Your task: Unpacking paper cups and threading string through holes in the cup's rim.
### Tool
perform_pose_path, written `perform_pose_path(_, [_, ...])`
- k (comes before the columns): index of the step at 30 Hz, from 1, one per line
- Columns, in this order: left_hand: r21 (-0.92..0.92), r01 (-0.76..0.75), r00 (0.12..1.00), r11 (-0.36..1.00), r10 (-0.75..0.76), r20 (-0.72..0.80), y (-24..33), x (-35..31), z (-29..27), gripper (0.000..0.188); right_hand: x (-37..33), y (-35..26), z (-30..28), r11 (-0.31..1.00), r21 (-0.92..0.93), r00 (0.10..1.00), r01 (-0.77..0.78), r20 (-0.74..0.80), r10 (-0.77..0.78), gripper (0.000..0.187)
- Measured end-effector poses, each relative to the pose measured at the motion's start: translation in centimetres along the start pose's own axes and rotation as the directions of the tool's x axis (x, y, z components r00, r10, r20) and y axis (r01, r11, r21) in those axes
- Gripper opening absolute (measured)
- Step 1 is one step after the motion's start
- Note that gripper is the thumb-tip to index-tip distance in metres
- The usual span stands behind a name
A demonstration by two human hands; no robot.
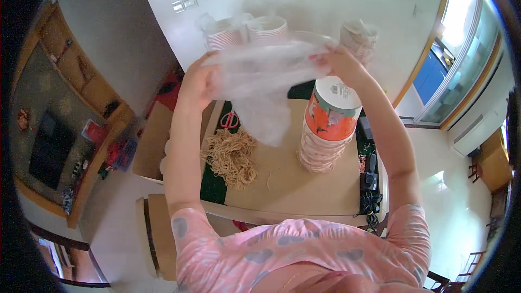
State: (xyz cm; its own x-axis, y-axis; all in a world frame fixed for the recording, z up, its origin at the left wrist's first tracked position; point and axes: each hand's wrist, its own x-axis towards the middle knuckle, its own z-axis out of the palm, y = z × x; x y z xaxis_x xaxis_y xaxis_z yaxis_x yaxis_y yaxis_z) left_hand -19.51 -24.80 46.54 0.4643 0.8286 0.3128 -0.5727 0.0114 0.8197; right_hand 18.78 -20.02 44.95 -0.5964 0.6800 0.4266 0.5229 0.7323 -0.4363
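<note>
A thin, translucent white plastic bag (260, 70) is stretched between my raised hands over the far part of the table, its lower part hanging down and blurred by motion. My left hand (202, 82) is closed on its left edge. My right hand (342, 66) grips the right edge near the upper corner. Below the right hand stands a tall stack of paper tubs (325, 144), upside down, with an orange-and-green printed one (332, 114) uppermost. A loose heap of tan string (232, 157) lies below the left hand, beside red-handled scissors (229, 120).
Stacks of white paper cups (222, 35) in clear plastic stand against the wall, with another wrapped stack (358, 38) at the far right. A cardboard sheet (282, 184) covers the table. Black adapters and cables (370, 195) lie along its right edge. An open cardboard box (149, 154) stands at left.
</note>
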Motion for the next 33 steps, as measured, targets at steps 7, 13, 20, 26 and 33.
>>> perform_pose_path(7, [0.88, 0.359, 0.92, 0.312, 0.042, -0.39, -4.1, 1.0, 1.7, 0.019, -0.4, -0.2, -1.8, -0.102, 0.975, 0.94, -0.197, 0.217, 0.263, 0.016])
perform_pose_path(13, [-0.281, 0.171, 0.985, 0.944, -0.167, 0.039, -4.8, 4.8, -10.3, 0.023, 2.2, -2.4, -0.9, 0.814, 0.171, 0.828, -0.555, 0.207, 0.521, 0.026])
perform_pose_path(20, [0.956, 0.279, 0.956, -0.088, -0.066, -0.285, -15.3, 15.5, -6.2, 0.034, 2.0, 12.7, -0.8, 0.575, 0.363, 0.625, -0.733, 0.026, 0.78, 0.026])
perform_pose_path(26, [0.978, -0.051, 0.993, -0.201, -0.113, 0.028, -21.8, 20.3, 2.9, 0.033, -11.4, 27.8, -4.4, 0.905, -0.4, 0.987, -0.147, -0.119, 0.108, 0.024])
perform_pose_path(33, [0.896, -0.097, 0.851, 0.432, 0.504, -0.151, -20.3, 11.9, 5.7, 0.03, -10.6, 5.6, 2.0, 0.889, 0.45, 0.559, -0.086, -0.717, 0.417, 0.029])
